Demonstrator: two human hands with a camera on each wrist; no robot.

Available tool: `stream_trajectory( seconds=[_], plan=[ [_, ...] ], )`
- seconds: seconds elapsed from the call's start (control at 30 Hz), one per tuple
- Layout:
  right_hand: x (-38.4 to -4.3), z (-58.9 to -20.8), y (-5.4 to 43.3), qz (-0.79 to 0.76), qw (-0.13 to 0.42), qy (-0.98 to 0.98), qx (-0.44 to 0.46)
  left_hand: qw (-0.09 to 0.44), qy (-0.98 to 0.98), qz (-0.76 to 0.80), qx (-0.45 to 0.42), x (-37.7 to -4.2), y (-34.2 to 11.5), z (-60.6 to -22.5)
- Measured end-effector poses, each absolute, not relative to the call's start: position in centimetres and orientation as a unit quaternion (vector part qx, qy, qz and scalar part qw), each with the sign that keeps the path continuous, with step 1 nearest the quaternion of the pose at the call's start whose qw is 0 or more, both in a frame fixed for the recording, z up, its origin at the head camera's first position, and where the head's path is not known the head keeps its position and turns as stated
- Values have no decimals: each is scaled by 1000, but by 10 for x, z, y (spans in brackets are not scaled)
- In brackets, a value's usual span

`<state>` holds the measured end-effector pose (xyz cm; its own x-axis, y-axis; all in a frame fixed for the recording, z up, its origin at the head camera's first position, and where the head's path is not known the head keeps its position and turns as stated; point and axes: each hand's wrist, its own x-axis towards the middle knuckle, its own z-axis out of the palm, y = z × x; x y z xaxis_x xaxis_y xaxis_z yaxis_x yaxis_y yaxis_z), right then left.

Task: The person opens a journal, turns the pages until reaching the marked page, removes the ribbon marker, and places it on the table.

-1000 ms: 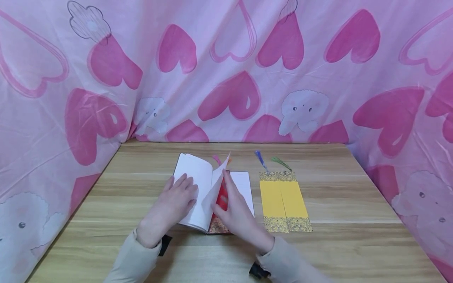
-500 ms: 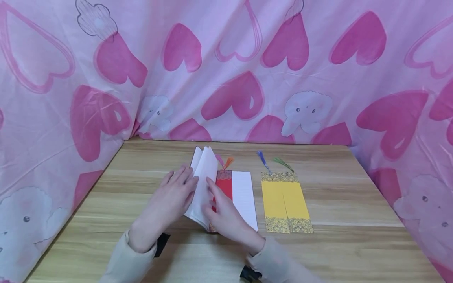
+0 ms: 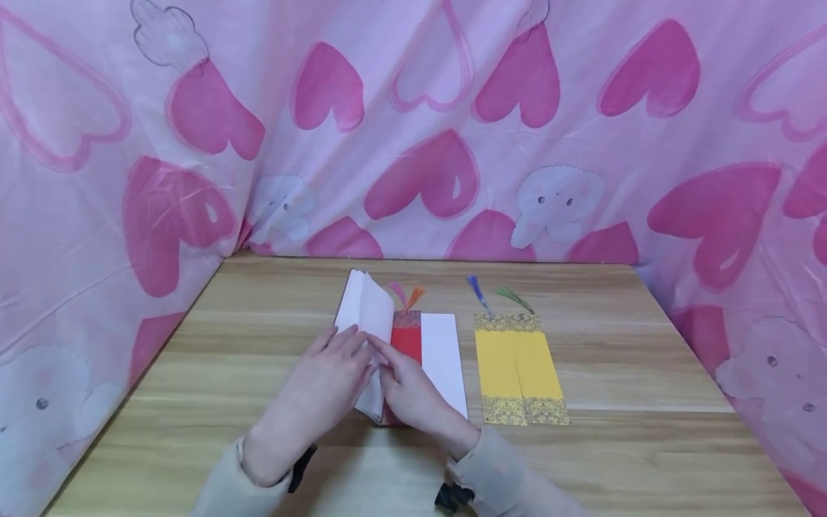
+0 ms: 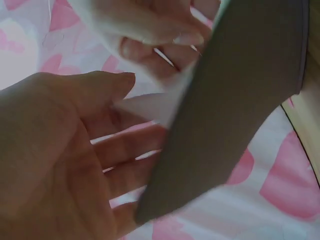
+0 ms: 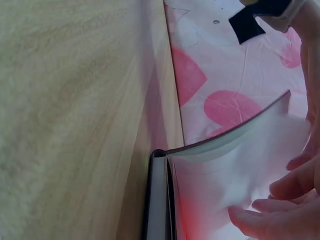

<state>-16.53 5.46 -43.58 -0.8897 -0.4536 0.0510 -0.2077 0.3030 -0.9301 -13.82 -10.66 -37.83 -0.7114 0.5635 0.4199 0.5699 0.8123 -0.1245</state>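
Note:
An open notebook lies on the table, with its left cover and pages raised at a slant. Two red bookmarks, one visible as a red strip, lie along its middle with pink and orange tassels sticking out on top. My left hand rests on the raised pages with its fingers extended; in the left wrist view the grey cover hides its fingertips. Close beside it, my right hand touches the page with its index finger extended. In the right wrist view, its fingertips meet the raised white page.
Two yellow bookmarks with dark lace-patterned ends lie side by side to the notebook's right. Their blue tassel and green tassel point away from me. Pink heart-printed cloth hangs around the wooden table.
The right hand has moved left, carrying the loose page over to the left stack. The left pages and cover have tilted up, and the red bookmark is more exposed.

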Motion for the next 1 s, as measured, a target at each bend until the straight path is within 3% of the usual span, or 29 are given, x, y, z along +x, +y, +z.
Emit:
stream_trajectory(
  seconds=[0.23,0.6,0.8,1.0],
  plan=[
    [-173,-438,58,-535,108,804,-236,226,-929,53,-289,-137,-104,-388],
    [-187,-425,84,-539,158,794,-232,92,-968,79,-222,-151,-109,-401],
    [-196,-422,98,-537,106,803,-238,60,-975,62,-206,-155,-111,-402],
    [-201,-430,103,-588,4,798,-133,25,-981,40,-190,-160,-112,-405]
  ],
)
